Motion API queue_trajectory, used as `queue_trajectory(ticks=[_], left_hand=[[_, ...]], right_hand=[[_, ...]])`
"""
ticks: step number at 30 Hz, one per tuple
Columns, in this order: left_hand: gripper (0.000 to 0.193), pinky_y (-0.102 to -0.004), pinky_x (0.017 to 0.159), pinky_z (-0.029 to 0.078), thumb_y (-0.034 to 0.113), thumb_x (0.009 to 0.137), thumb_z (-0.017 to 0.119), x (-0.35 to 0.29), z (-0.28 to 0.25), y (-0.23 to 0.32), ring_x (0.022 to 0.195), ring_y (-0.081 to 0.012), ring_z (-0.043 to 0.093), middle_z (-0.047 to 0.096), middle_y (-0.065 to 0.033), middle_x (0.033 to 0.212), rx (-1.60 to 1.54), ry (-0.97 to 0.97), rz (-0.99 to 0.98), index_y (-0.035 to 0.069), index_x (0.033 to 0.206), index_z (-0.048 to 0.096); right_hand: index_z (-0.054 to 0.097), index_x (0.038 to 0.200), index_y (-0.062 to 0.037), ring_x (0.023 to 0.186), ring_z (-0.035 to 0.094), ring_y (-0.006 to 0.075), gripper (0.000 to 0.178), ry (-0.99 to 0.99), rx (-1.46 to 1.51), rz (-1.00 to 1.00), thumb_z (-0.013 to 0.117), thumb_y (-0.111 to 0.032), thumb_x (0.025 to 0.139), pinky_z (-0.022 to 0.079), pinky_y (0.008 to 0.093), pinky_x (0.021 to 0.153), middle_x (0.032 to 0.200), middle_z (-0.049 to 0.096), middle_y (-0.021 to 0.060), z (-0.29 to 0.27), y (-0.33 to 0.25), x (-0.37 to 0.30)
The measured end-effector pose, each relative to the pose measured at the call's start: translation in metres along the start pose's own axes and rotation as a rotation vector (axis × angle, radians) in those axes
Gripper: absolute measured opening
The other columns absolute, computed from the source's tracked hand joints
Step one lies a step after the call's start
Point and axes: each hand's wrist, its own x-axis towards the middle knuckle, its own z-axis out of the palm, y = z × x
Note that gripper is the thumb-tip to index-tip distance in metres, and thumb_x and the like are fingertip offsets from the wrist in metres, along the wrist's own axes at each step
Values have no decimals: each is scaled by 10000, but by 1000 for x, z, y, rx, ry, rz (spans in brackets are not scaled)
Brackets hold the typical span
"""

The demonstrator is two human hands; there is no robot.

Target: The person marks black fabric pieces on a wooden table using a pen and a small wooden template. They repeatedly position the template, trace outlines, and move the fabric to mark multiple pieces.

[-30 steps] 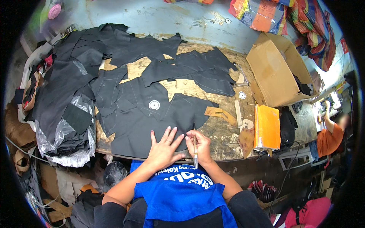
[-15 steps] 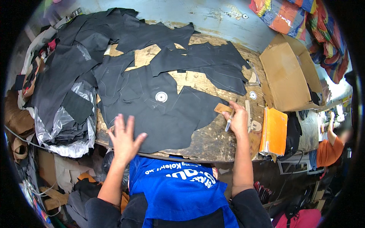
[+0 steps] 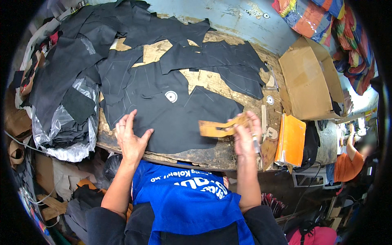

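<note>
A wide piece of black leather or similar sheet material [image 3: 179,126], marked with thin pale lines, covers the near part of the wooden table. My left hand [image 3: 131,139] rests on its near left part, fingers apart and holding nothing. Over the sheet's right edge, my right hand [image 3: 246,139], slightly blurred, grips a flat tan template [image 3: 209,128] with a slot in it. A slim pen-like tool [image 3: 256,145] is also held in that hand, its tip pointing toward me. A white ring-shaped disc [image 3: 171,96] lies on the sheet.
More black pieces [image 3: 212,57] lie across the far table. A plastic bag of black scraps [image 3: 73,139] stands at left. To the right are a cardboard box [image 3: 308,81], an orange book-like stack [image 3: 291,139] and another disc [image 3: 270,100]. A person in orange [image 3: 349,166] sits beyond.
My right hand has come nearer and slightly left, and more of the tan template now shows, extending over the black sheet. My left hand stays on the sheet with its fingers less spread.
</note>
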Motion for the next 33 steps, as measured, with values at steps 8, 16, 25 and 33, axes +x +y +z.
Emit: queue_trajectory(ticks=[8,16,25,33], left_hand=[[329,-393,883,466,118,759,708,-39,-8,55,1071,-330,556,583,-180,1148,-544,-526,409,20,1061,625],[709,-628,1080,129,483,864,548,-46,22,78,1407,-378,158,248,-261,1471,-168,-935,566,-2,1361,407],[727,-651,1067,127,474,850,580,-52,21,75,1420,-333,152,246,-225,1488,-223,-915,546,57,1404,362],[743,-683,1053,80,557,812,587,-54,22,73,1423,-308,161,243,-179,1505,-213,-958,588,133,1397,409]], right_hand=[[529,1129,10,882,617,156,343,-171,-843,-90,634,30,803,499,271,786,1013,616,120,23,30,-42],[628,995,15,896,624,160,142,-44,-900,-278,565,0,869,476,284,825,950,670,111,-7,23,-29],[680,868,-83,975,584,299,170,-190,-1132,-429,730,-77,706,416,400,888,898,685,59,-8,34,-36],[675,888,-53,938,609,276,130,-147,-1141,-432,700,-58,761,460,378,844,910,670,99,-4,33,-36]])
